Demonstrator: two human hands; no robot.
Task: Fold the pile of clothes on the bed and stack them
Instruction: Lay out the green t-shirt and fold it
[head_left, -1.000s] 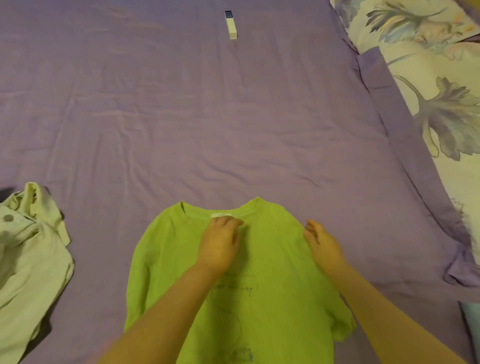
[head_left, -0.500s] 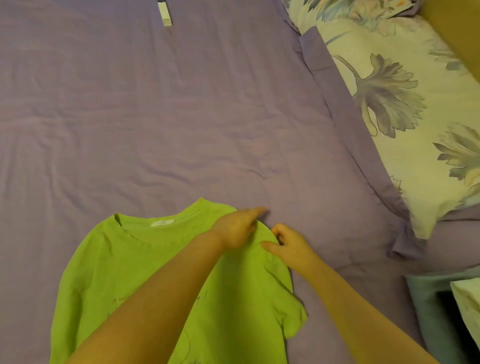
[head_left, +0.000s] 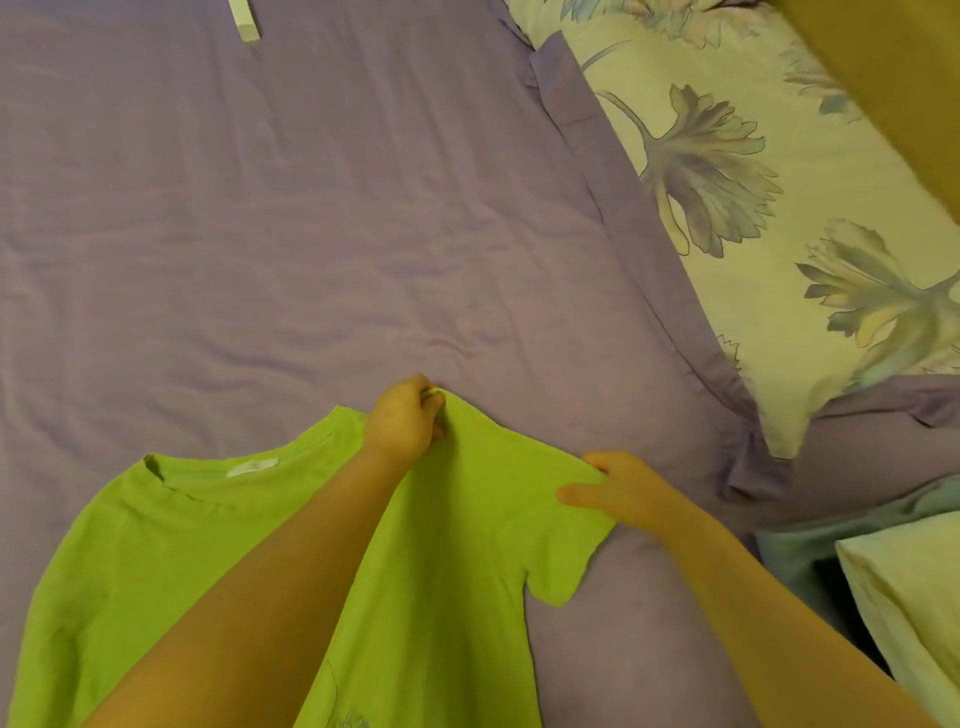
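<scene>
Item: green shirt (head_left: 457, 525), lower centre of the frame, spread face-up on the purple bed (head_left: 311, 234) with collar toward the upper left; likely light, limp and creasing easily, best taken at shoulder seam and sleeve hem so the panel turns over flat. Left hand (head_left: 402, 423), fingers curled, pinches the shoulder edge at frame centre. Right hand (head_left: 618, 493), lower right of centre, pinches the sleeve's outer edge, thumb on top, fingers apparently beneath the cloth.
</scene>
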